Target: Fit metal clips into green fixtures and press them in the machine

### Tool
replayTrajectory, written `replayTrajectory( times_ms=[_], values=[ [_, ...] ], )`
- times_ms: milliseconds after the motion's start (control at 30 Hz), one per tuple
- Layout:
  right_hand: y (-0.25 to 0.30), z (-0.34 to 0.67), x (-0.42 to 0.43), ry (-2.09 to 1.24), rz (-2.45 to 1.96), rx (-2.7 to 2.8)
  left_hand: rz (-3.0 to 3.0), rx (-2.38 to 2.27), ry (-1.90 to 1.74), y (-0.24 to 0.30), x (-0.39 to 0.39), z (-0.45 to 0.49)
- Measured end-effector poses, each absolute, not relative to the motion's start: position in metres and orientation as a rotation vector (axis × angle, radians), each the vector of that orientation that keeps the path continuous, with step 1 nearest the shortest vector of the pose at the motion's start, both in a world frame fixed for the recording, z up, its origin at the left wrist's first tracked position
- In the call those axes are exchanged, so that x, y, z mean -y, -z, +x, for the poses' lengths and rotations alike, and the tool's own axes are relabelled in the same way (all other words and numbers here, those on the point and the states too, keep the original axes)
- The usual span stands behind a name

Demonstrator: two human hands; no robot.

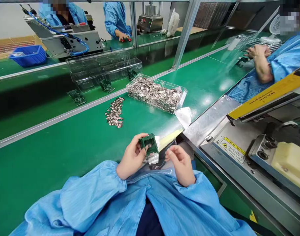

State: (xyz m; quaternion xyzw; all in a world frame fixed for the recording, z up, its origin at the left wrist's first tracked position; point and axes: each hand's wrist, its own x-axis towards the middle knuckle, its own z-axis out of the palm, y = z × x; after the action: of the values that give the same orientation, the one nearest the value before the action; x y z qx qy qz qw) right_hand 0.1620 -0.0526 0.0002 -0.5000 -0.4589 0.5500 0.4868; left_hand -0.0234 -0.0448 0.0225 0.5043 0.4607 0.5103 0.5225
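Observation:
My left hand (133,156) grips a dark green plastic frame (153,148) with a square opening, its thumb at the opening's edge. Under the frame sticks out a silvery sheet (152,159) marked in small rectangles; I cannot tell whether the hand holds this too. Just right of it, apart from the frame, my right hand (181,164) has its fingers curled and thumb pinched in; whatever is between them is too small to make out. Clear plastic film (150,175) lies below the hands. Ahead on the green bench is a loose pile of small metal pieces (115,112).
A clear box (155,106) full of small metal pieces stands ahead, with a white paper piece (183,116) at its corner. A clear blister tray (91,73) and green parts (76,97) lie beyond the rail. At right is a machine (224,137); a co-worker's hands (259,52) are behind it.

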Motion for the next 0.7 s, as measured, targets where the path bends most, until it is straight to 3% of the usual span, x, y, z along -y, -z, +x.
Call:
replayTrajectory(
  times_ms=[200,700],
  values=[
    [0.036,0.163,0.065,-1.55,-1.191,1.409,1.174,-1.02,-1.219,-0.01,0.017,-0.001],
    [0.055,0.152,0.058,-1.151,-1.007,1.732,1.357,-1.082,-1.2,0.006,0.013,0.001]
  ],
)
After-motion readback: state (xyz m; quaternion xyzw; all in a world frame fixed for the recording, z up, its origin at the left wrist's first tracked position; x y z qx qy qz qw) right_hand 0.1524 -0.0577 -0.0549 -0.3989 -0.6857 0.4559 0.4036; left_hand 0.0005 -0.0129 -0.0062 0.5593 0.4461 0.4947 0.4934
